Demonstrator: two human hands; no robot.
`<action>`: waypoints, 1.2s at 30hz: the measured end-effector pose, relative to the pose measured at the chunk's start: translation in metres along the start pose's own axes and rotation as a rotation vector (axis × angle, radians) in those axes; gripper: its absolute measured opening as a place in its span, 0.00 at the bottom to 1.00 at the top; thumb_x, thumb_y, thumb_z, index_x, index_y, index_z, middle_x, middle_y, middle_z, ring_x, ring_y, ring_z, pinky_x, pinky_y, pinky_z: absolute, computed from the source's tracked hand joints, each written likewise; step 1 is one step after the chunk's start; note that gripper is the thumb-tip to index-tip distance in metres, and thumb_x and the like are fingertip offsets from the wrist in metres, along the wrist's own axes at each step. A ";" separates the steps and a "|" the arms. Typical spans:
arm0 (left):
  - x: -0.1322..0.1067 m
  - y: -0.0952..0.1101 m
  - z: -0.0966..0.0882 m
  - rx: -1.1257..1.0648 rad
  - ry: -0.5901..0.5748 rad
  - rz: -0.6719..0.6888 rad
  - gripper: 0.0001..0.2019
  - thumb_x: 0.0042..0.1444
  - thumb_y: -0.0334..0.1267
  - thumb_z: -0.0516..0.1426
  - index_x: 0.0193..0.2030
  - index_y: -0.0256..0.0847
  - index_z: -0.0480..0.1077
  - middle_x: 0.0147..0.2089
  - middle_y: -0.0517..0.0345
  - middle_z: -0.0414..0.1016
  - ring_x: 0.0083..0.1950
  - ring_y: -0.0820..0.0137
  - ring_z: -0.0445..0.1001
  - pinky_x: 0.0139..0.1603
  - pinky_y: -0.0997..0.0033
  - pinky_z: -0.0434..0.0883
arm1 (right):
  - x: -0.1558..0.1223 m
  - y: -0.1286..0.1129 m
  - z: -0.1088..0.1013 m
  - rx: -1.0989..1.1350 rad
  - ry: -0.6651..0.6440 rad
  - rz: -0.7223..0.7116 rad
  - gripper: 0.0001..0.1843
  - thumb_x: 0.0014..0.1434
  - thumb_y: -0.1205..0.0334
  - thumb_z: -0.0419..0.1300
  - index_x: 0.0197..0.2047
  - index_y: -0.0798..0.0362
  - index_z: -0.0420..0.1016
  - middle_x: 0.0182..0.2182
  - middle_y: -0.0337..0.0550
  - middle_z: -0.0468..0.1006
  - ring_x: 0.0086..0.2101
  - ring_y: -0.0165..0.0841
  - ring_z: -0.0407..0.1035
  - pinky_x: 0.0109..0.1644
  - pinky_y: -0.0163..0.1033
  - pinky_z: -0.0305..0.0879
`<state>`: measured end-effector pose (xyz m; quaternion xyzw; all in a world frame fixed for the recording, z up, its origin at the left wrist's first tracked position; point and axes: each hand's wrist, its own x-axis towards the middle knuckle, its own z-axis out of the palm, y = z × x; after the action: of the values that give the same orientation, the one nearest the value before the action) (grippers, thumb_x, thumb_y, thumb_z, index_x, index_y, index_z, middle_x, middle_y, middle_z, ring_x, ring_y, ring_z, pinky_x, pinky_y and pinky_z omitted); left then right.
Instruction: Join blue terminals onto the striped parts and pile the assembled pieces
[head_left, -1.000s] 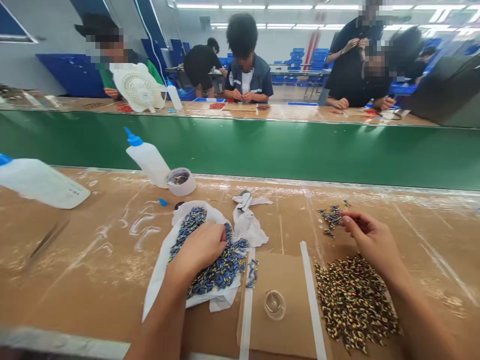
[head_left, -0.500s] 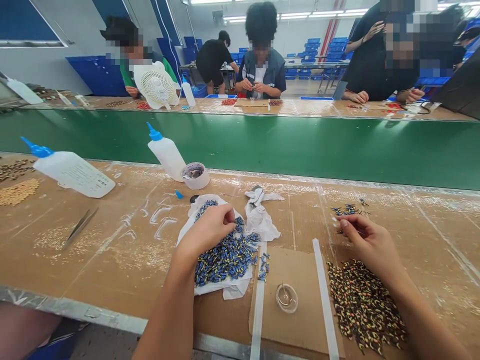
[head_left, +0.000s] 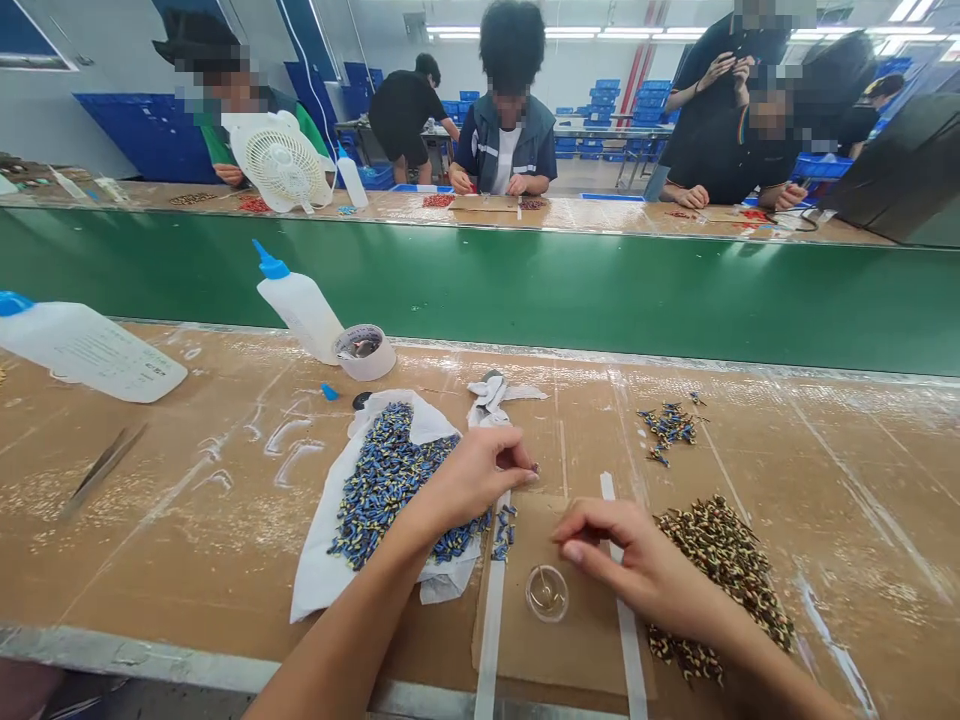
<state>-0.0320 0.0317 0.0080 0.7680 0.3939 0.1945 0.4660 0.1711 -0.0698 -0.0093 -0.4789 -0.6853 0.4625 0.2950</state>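
My left hand (head_left: 487, 465) is closed in a pinch, a tiny dark piece (head_left: 535, 468) showing at its fingertips. Under its wrist lies a heap of small blue-and-yellow pieces (head_left: 375, 490) on white paper (head_left: 315, 585). My right hand (head_left: 622, 550) hovers over the cardboard pad (head_left: 577, 650), its fingers bent together; whatever they hold is hidden. A small clear round cup (head_left: 547, 594) with a thin stick in it rests on the pad. A few blue pieces (head_left: 505, 533) line the pad's left tape. Right of the pad, a heap of dark-and-yellow pieces (head_left: 720, 560) is partly behind my right forearm.
A small cluster of joined pieces (head_left: 667, 425) lies at the right. White squeeze bottles (head_left: 300, 315) (head_left: 97, 350), a tape roll (head_left: 365, 352), tweezers (head_left: 105, 470) and crumpled tissue (head_left: 495, 395) are on the table. Beyond runs a green belt (head_left: 480, 290), with people seated across it.
My right hand has come left from the cluster of joined pieces to above the pad. My left hand has moved right, away from the blue heap. The view has shifted slightly.
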 end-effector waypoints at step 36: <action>0.006 -0.012 0.042 0.023 -0.043 0.059 0.08 0.59 0.29 0.51 0.43 0.39 0.68 0.35 0.57 0.74 0.36 0.70 0.72 0.39 0.69 0.69 | 0.002 0.003 0.005 -0.064 -0.154 -0.041 0.03 0.60 0.66 0.58 0.33 0.52 0.70 0.30 0.37 0.70 0.30 0.27 0.64 0.32 0.33 0.60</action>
<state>-0.0054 0.0163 -0.0238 0.7886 0.3630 0.1873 0.4596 0.1677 -0.0696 -0.0137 -0.4367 -0.7303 0.4697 0.2354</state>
